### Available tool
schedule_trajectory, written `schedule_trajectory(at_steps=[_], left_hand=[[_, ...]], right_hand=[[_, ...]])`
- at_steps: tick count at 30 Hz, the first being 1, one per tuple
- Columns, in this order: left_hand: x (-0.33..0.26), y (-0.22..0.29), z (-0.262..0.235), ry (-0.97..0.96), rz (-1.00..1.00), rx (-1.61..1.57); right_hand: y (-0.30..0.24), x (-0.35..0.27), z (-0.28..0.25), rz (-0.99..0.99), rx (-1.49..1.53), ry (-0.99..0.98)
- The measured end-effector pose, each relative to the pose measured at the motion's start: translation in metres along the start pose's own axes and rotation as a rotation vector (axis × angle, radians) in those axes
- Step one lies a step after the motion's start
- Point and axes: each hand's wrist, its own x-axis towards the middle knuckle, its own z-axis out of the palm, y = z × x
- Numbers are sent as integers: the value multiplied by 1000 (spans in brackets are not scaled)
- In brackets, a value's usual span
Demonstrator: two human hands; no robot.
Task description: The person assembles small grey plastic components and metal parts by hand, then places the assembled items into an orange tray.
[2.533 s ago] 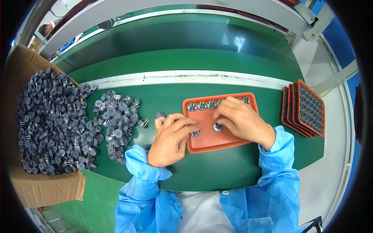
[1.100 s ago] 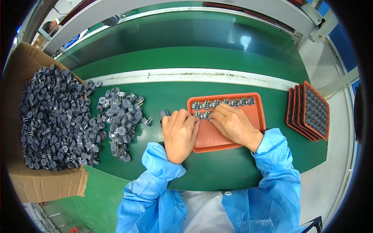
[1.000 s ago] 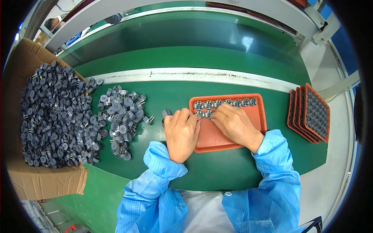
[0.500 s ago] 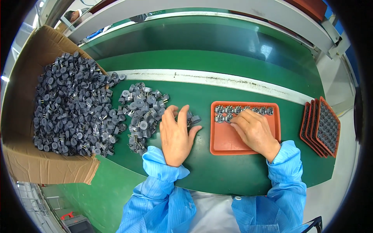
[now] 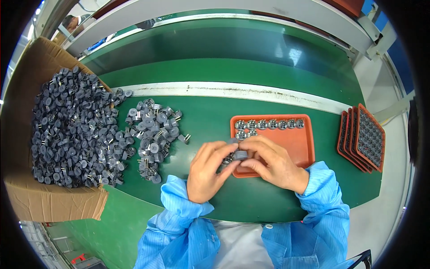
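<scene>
A white strip (image 5: 224,88) crosses the green table (image 5: 204,110) above green floor (image 5: 123,215).

Over the near-left corner of the orange tray (image 5: 296,145), fingers of the left hand (image 5: 206,172) and right hand (image 5: 280,166) partly covered the grey parts (image 5: 240,155) they held (how many was unclear). Right of the tray, the stacked trays (image 5: 347,136) mostly hid one another. Far beyond its left end, a grey rail (image 5: 201,5) blocked most of a person (image 5: 70,22).
</scene>
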Motion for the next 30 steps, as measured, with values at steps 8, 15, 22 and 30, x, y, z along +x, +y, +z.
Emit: schedule_trajectory(at_steps=[8,15,22,30], left_hand=[[9,6,4,-198,-201,-379],[12,0,10,-259,-303,-666],[13,-22,7,124,-697,-1196],[9,-27,7,57,-810,-1524]], right_hand=[[12,-10,-10,408,543,-142],[19,-15,-14,466,874,-178],[32,-16,-33,-30,-324,-7],[34,-21,-29,-21,-556,-24]])
